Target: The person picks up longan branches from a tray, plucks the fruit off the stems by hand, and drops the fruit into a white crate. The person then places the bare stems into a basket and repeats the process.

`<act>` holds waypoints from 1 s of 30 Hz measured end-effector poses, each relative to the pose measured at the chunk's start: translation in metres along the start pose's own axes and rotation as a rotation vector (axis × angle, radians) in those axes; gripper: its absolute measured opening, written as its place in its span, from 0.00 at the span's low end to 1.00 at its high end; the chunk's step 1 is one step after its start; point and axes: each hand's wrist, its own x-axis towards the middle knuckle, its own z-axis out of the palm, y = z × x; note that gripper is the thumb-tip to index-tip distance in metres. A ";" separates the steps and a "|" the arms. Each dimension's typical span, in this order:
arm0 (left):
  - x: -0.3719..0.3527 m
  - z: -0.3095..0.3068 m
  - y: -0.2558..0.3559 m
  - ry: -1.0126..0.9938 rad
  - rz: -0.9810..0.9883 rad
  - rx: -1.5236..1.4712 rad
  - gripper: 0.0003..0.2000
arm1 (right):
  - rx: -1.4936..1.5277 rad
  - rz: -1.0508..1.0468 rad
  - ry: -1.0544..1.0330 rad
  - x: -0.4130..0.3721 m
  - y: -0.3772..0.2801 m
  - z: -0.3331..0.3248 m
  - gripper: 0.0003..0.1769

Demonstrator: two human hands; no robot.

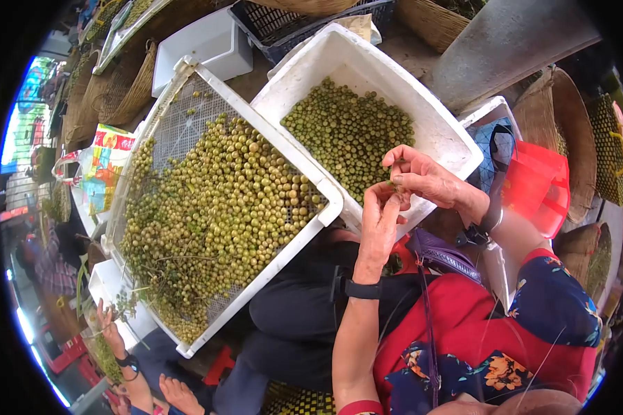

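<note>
My left hand (379,220) and my right hand (426,181) meet over the near right side of a white foam box (441,114). Their fingertips are pinched together around a small green bit (393,185), too small to name for certain. Below them in the box lies a heap of small round green fruits (346,135). To the left, a white-framed mesh tray (246,104) leans against the box. It bears many loose yellow-green fruits (246,176), with stems and twigs (187,259) mixed in at its lower left. Dark straps sit on both my wrists.
Another person's hand (111,332) holds a leafy sprig (126,304) at lower left, with a further hand (180,394) nearby. A metal pillar (512,48) rises at upper right. Around are a red bag (540,187), a purple purse (443,256), a white bin (208,48) and woven baskets (128,90).
</note>
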 end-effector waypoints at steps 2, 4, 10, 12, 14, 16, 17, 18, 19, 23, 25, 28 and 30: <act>-0.001 0.000 -0.003 0.028 0.116 0.053 0.16 | -0.012 -0.017 -0.002 0.005 0.003 -0.002 0.17; 0.000 -0.002 -0.003 0.030 0.108 0.060 0.15 | -0.204 -0.040 0.011 0.006 0.005 -0.003 0.17; 0.000 -0.006 -0.005 -0.073 0.015 -0.067 0.16 | -0.100 0.049 -0.047 -0.004 0.000 0.001 0.18; 0.001 -0.006 -0.010 -0.118 -0.042 -0.237 0.18 | -0.086 0.055 -0.047 -0.011 -0.001 -0.001 0.17; 0.003 -0.008 -0.015 0.085 -0.179 -0.236 0.19 | -0.070 0.063 -0.050 -0.026 -0.004 -0.006 0.16; 0.007 -0.014 -0.016 0.151 -0.251 -0.117 0.17 | -0.432 0.253 -0.143 -0.051 -0.014 -0.019 0.07; 0.008 -0.015 -0.016 0.216 -0.325 0.003 0.16 | -0.734 0.126 -0.349 -0.058 -0.014 -0.026 0.05; 0.010 -0.015 -0.016 0.210 -0.324 0.002 0.16 | -1.034 -0.011 -0.554 -0.065 -0.014 -0.032 0.05; 0.010 -0.014 -0.017 0.213 -0.292 0.077 0.15 | -1.238 0.282 -0.623 -0.072 -0.015 -0.035 0.07; 0.010 -0.015 -0.023 0.200 -0.255 0.014 0.11 | -1.116 -0.208 -0.350 -0.003 -0.025 -0.017 0.06; 0.009 -0.018 -0.025 0.204 -0.259 -0.084 0.09 | -1.126 -0.434 -0.237 0.060 0.002 -0.008 0.06; 0.005 -0.021 -0.025 0.151 -0.249 -0.112 0.08 | -1.367 -0.380 -0.271 0.139 0.044 -0.016 0.10; 0.005 -0.026 -0.024 0.139 -0.248 -0.136 0.08 | -1.445 -0.355 -0.286 0.166 0.059 -0.024 0.10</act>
